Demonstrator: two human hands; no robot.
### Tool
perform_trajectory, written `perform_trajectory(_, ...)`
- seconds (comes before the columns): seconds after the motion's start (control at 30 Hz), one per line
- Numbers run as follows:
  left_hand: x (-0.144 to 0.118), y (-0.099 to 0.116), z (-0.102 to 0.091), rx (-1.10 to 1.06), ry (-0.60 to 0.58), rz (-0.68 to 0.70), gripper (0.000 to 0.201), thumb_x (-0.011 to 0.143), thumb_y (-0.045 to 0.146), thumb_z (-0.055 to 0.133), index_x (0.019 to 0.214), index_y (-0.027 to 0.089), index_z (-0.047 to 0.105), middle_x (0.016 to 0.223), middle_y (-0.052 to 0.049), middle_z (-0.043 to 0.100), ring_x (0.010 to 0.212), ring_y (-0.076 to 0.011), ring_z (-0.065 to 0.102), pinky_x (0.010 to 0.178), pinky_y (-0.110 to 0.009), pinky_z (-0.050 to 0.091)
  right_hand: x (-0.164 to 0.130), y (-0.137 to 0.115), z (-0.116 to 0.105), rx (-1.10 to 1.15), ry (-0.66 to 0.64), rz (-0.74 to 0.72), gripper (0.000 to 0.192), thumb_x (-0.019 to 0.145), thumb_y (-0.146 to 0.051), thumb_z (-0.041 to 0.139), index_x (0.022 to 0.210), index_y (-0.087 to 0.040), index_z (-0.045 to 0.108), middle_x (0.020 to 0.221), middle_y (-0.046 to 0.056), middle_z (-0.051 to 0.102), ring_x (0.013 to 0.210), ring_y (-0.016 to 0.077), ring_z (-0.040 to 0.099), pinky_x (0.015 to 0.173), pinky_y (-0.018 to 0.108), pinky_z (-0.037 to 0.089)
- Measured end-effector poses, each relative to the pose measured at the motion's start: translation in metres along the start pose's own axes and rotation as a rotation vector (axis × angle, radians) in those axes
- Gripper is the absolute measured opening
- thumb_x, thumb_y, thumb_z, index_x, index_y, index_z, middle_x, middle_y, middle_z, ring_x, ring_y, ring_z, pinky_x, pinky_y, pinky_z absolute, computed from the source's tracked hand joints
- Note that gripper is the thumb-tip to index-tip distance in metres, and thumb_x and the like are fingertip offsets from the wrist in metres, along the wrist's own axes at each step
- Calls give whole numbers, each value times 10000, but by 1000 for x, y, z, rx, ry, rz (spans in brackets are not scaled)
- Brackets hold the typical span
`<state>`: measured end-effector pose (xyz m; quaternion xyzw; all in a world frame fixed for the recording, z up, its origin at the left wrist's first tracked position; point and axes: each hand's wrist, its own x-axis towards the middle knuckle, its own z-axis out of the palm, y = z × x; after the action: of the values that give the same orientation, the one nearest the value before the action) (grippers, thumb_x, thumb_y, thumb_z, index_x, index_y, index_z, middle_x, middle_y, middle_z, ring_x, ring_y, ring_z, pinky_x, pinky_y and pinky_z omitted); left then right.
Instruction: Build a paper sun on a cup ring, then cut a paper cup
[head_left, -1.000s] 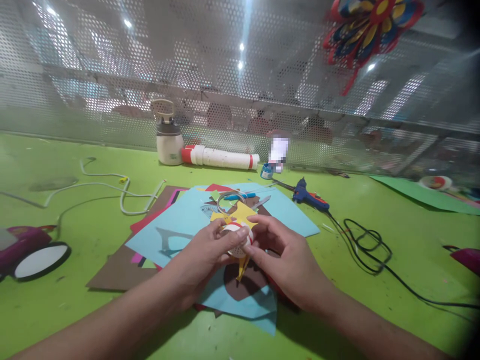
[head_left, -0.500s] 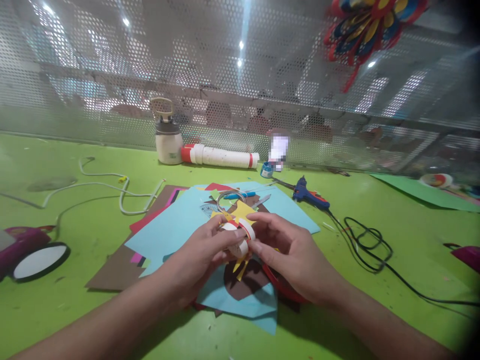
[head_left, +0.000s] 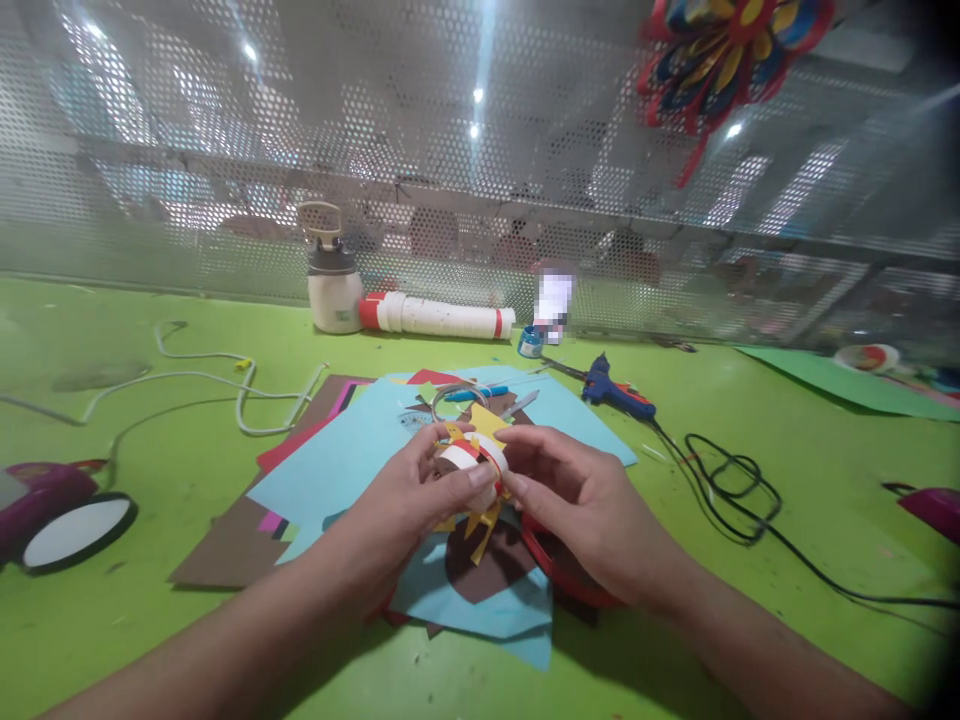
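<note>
**Both hands close on a roll of tape above the paper pile**

The left hand (head_left: 409, 500) and the right hand (head_left: 581, 500) meet over the middle of the lime-green table (head_left: 150, 620), and between their fingertips sits a small white roll of tape with a red rim (head_left: 474, 462). The left thumb and fingers curl around the roll from its nine o'clock side, closed firmly on it. The right thumb and forefinger pinch in at its three o'clock edge, likely to work the tape's free end, though that end is too small to make out. Jagged yellow paper cut-outs (head_left: 480, 520) poke out under the roll at six o'clock, apparently held against it.

The roll is kept raised just above a loose stack of light-blue, brown and red paper sheets (head_left: 337, 470), near at hand. A blue hot-glue gun (head_left: 616, 392) lies at two o'clock from the hands, its black cord (head_left: 731, 495) looping off to three o'clock. At twelve o'clock, against the perforated metal screen (head_left: 225, 200), stand a cream bottle with a handle (head_left: 330, 285) and a white tube with red ends (head_left: 435, 317) lying on its side.

Compared with a second ago, the roll has turned in the fingers: then its flat side faced the camera, now its red rim and band show. A red ring of paper now shows under the right hand.
</note>
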<state>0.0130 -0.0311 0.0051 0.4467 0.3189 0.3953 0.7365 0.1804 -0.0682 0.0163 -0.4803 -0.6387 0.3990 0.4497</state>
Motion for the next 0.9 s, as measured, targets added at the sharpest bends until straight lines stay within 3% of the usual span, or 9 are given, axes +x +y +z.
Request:
perform_trajectory(0.17,3,-2,-1,82,41,42,425,703,354,779,1032,190,566,933,-58,688,861,-211,641,797,-342,468,-6,6,4,-336,181,-166,272,828,-282,642,1080,-219,562,1034,57,612,857,186,626,782,360,547)
perform_trajectory(0.37,6,-10,-2,201,38,89,478,668,368,794,1004,174,514,952,-77,658,828,-211,622,730,-327,471,-10,19,12,-552,193,-256,136,867,-245,583,994,-212,545,975,55,573,855,195,586,740,356,522)
perform_trajectory(0.5,3,-9,1,231,63,103,394,672,282,763,970,174,528,878,-52,639,816,-198,589,725,-308,443,-4,18,10,-393,201,-123,93,861,-283,603,897,-210,558,867,30,609,738,169,612,664,318,517)
perform_trajectory(0.7,-2,1,2,-41,-57,38,248,689,153,595,935,164,627,854,-50,636,792,-189,589,769,-319,444,4,13,0,-19,125,127,203,822,-388,676,884,-206,612,837,22,669,709,152,615,637,274,519)
perform_trajectory(0.9,0,-4,-3,-208,-116,27,141,809,195,525,894,168,633,922,-46,648,792,-141,550,771,-276,431,8,19,-7,163,65,217,222,794,-384,730,889,-201,650,830,5,676,671,113,601,631,230,505)
